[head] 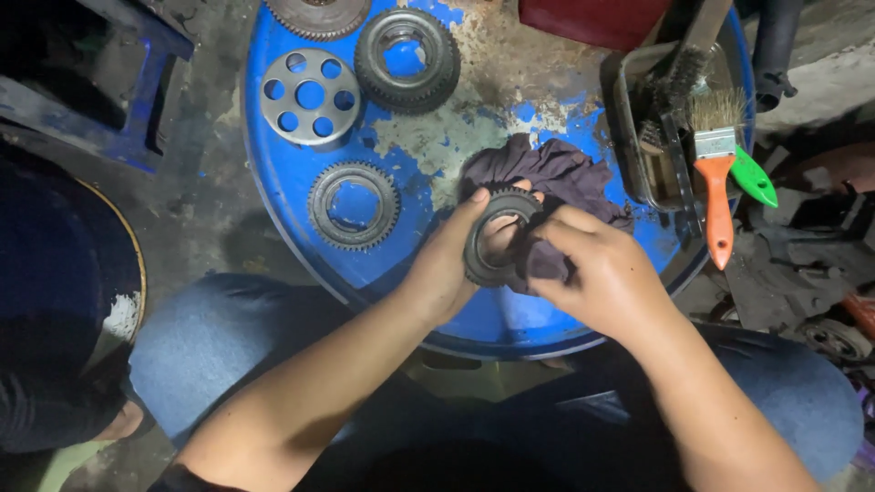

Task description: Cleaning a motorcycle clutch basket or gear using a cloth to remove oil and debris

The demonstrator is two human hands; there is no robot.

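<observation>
Left hand (447,264) clamped on gear ring (497,239), held over near edge of blue drum top (283,173), ring face up toward camera. Right hand (592,273) closed on dark rag (556,178), pressing against ring's right rim. Toothed gear (354,205) lies left of ring, untouched.

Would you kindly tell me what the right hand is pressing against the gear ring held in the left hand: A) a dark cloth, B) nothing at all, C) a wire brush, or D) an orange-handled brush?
A: the right hand bunches a dark cloth against the gear ring that the left hand holds, while the orange-handled brush lies untouched at the drum's edge.
</observation>
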